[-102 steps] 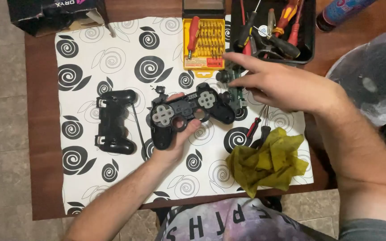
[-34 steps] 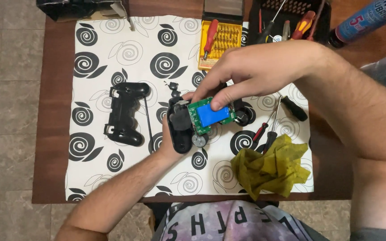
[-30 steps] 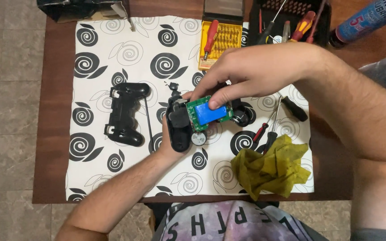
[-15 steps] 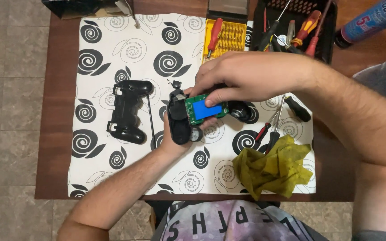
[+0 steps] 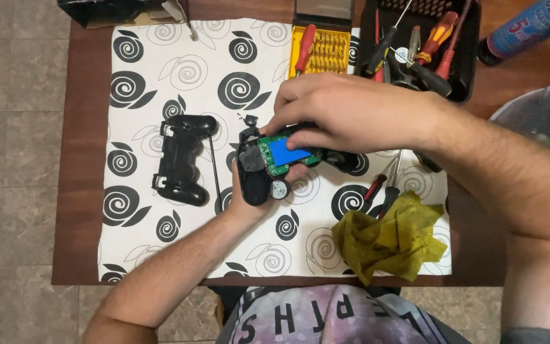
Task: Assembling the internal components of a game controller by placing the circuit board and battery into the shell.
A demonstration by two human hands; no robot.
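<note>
Crumpling nearest to me on the right, a yellow-green cloth (image 5: pixel 393 237) lies on the white mat with black swirls (image 5: pixel 179 83), and two screwdrivers (image 5: pixel 383 188) rest just beyond it. At the middle of the mat I hold the opened controller (image 5: pixel 268 162), its green circuit board and blue battery facing up. My left hand (image 5: pixel 256 197) cradles it from below, fingers curled around the near grip. My right hand (image 5: pixel 345 114) comes over it from the right, fingers bent down and closed on the board and battery, thumb on the near side. To the left, apart from my hands, the black back shell (image 5: pixel 181 159) lies flat on the mat. Farther away, a yellow bit case (image 5: pixel 323 48) sits open, with rows of bits and a red-handled driver in it. Just right of it, a black tray (image 5: pixel 421 41) holds screwdrivers with red and orange handles, plus other tools I cannot tell apart. At the far right corner lies a blue spray can (image 5: pixel 529 25); at the far left, a dark box (image 5: pixel 119 9).
</note>
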